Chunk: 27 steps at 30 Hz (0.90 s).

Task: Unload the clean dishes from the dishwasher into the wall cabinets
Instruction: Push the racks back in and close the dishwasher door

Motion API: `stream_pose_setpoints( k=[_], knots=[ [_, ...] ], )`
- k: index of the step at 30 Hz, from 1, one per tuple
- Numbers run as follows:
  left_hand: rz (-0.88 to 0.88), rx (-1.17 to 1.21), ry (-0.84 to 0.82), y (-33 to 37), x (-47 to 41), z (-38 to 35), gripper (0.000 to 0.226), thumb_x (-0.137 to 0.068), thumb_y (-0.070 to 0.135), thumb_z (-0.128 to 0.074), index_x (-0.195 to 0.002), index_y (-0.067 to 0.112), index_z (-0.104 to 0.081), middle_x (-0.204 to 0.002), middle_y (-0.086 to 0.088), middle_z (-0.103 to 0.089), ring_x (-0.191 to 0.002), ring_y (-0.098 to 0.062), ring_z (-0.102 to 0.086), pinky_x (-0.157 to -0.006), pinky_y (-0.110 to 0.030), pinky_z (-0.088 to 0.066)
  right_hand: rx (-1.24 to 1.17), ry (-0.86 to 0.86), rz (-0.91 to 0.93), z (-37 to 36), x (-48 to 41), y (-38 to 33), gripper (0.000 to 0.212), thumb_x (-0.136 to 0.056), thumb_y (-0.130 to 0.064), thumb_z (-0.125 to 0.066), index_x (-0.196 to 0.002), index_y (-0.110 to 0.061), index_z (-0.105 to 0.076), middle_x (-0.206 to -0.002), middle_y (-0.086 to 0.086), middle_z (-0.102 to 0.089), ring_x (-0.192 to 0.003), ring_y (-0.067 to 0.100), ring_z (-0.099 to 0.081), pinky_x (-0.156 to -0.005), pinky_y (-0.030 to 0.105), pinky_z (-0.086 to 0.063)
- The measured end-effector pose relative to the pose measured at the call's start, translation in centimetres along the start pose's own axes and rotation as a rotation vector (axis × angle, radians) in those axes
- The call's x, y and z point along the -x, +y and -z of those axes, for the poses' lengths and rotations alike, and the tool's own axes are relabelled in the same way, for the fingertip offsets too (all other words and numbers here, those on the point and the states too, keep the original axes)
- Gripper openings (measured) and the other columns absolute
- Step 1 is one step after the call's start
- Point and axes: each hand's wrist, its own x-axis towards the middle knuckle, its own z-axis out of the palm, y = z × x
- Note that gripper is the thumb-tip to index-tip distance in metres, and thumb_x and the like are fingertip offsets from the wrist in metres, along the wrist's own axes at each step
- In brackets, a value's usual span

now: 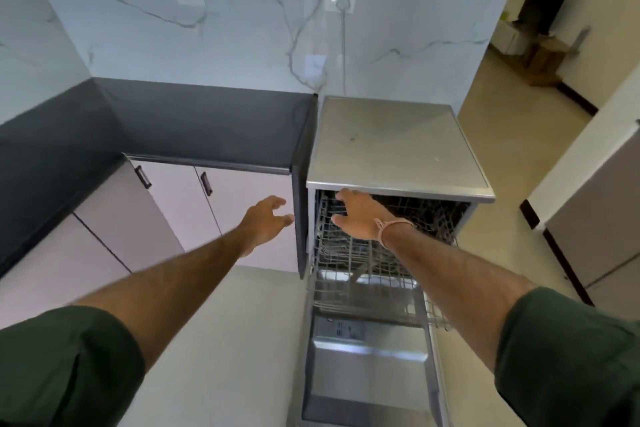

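Brushed metal dishwasher [398, 146], wire racks [363, 253], glossy marble wall [225, 45], matt dark countertop [207, 125].

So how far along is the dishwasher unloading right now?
Done: the dishwasher door is down and the upper rack sits partly out. In hand: nothing; the right hand reaches open over that rack, the left hand hovers open beside it. Left: no dish shows in the rack's visible part, its dark back is unreadable, so I cannot tell.
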Motion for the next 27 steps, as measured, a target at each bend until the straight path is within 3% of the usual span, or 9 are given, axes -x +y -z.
stream_pose_setpoints(
  k=[6, 10, 13, 15, 17, 19, 21, 24, 27],
  knots=[
    [0.065, 0.038, -0.239, -1.5, -1.5, -11.4, 0.050, -0.095, 0.028, -0.064, -0.140, 0.011, -0.049, -0.142, -0.010, -0.052, -0.123, -0.023, -0.053, -0.090, -0.028, -0.043, -0.106, -0.105, -0.209, -5.9, 2.1, 11.0, 0.055, -0.094, -0.032, -0.052, -0.145, -0.014, -0.039, -0.142, 0.008, -0.048, -0.126, 0.025, -0.049, -0.104, 0.039, -0.042],
    [0.123, 0.069, -0.391, -3.9, -3.3, -18.2, 0.043, -0.094, 0.025, -0.063, -0.133, 0.009, -0.052, -0.130, -0.010, -0.059, -0.102, -0.015, -0.061, -0.067, -0.019, -0.048, -0.156, -0.210, -0.334, -10.5, 2.7, 17.1, 0.037, -0.087, -0.038, -0.046, -0.119, -0.023, -0.055, -0.114, 0.001, -0.058, -0.097, 0.016, -0.055, -0.091, 0.036, -0.041],
    [0.219, 0.086, -0.482, -6.9, -4.5, -23.2, 0.036, -0.094, 0.016, -0.062, -0.127, 0.006, -0.054, -0.122, -0.015, -0.062, -0.097, -0.023, -0.067, -0.072, -0.032, -0.060, -0.146, -0.257, -0.447, -14.8, 3.3, 21.2, 0.035, -0.095, -0.026, -0.046, -0.127, -0.014, -0.052, -0.114, 0.009, -0.064, -0.098, 0.022, -0.062, -0.081, 0.030, -0.048],
    [0.300, 0.107, -0.511, -8.8, -4.6, -25.9, 0.038, -0.093, 0.011, -0.061, -0.129, 0.005, -0.051, -0.121, -0.016, -0.062, -0.097, -0.027, -0.067, -0.070, -0.033, -0.060, -0.179, -0.277, -0.550, -17.9, 3.8, 23.6, 0.036, -0.096, -0.023, -0.046, -0.130, -0.012, -0.050, -0.114, 0.013, -0.065, -0.095, 0.024, -0.065, -0.075, 0.030, -0.052],
    [0.347, 0.120, -0.536, -10.7, -4.8, -28.6, 0.037, -0.094, 0.014, -0.061, -0.130, 0.011, -0.050, -0.118, -0.010, -0.061, -0.098, -0.024, -0.065, -0.076, -0.035, -0.060, -0.183, -0.308, -0.624, -21.3, 3.9, 25.7, 0.046, -0.096, -0.027, -0.049, -0.139, -0.009, -0.045, -0.127, 0.017, -0.061, -0.109, 0.027, -0.063, -0.090, 0.034, -0.053],
    [0.353, 0.124, -0.548, -12.0, -4.8, -30.9, 0.035, -0.097, 0.023, -0.059, -0.130, 0.017, -0.050, -0.122, -0.007, -0.060, -0.103, -0.019, -0.061, -0.089, -0.034, -0.055, -0.171, -0.314, -0.667, -24.2, 3.8, 27.3, 0.057, -0.098, -0.035, -0.050, -0.147, -0.009, -0.038, -0.142, 0.016, -0.051, -0.130, 0.029, -0.050, -0.108, 0.034, -0.040],
    [0.359, 0.072, -0.493, -12.8, -5.4, -32.9, 0.042, -0.100, 0.031, -0.054, -0.138, 0.015, -0.045, -0.133, -0.007, -0.057, -0.112, -0.018, -0.057, -0.091, -0.025, -0.044, -0.168, -0.276, -0.691, -26.3, 3.2, 28.3, 0.055, -0.100, -0.037, -0.047, -0.146, -0.006, -0.039, -0.144, 0.014, -0.049, -0.134, 0.028, -0.045, -0.110, 0.033, -0.035],
    [0.348, -0.016, -0.369, -13.5, -6.3, -35.3, 0.044, -0.103, 0.033, -0.048, -0.138, 0.006, -0.047, -0.136, -0.009, -0.058, -0.124, -0.024, -0.056, -0.092, -0.021, -0.039, -0.074, -0.098, -0.694, -27.8, 2.0, 29.3, 0.035, -0.101, -0.032, -0.045, -0.119, -0.009, -0.063, -0.116, 0.011, -0.068, -0.109, 0.025, -0.062, -0.093, 0.031, -0.048],
    [0.341, -0.059, -0.317, -14.0, -6.9, -36.6, 0.036, -0.105, 0.027, -0.044, -0.129, 0.003, -0.056, -0.125, -0.010, -0.063, -0.118, -0.024, -0.058, -0.081, -0.014, -0.034, -0.015, -0.002, -0.686, -28.8, 1.9, 30.1, 0.029, -0.100, -0.029, -0.046, -0.099, -0.014, -0.070, -0.093, 0.004, -0.072, -0.083, 0.018, -0.066, -0.078, 0.025, -0.050]
  ],
)
